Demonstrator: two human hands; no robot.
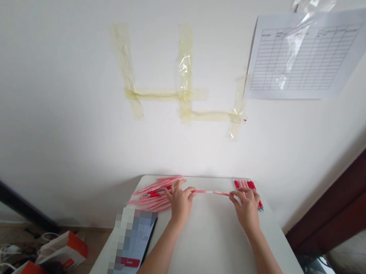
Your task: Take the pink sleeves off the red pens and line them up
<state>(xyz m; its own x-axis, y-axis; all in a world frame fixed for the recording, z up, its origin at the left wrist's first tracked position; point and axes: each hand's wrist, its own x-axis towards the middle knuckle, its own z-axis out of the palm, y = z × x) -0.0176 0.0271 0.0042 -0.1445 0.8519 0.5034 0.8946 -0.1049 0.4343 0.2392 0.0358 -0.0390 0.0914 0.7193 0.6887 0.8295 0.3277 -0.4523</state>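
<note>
My left hand (180,201) and my right hand (247,207) rest on the far part of a white table (209,257). Between them stretches a thin pink-and-white pen part (213,192), each end pinched by the fingers of one hand. A loose pile of pink and red pen tubes (155,193) lies just left of my left hand. A neat row of red pens (246,185) sits behind my right hand, partly hidden by it.
A phone or tablet (133,249) lies at the table's left edge. The wall behind carries strips of yellowed tape (180,85) and a printed table sheet (307,55). Red-and-white boxes (60,252) and cables lie on the floor at left; a dark wooden frame (358,192) stands at right.
</note>
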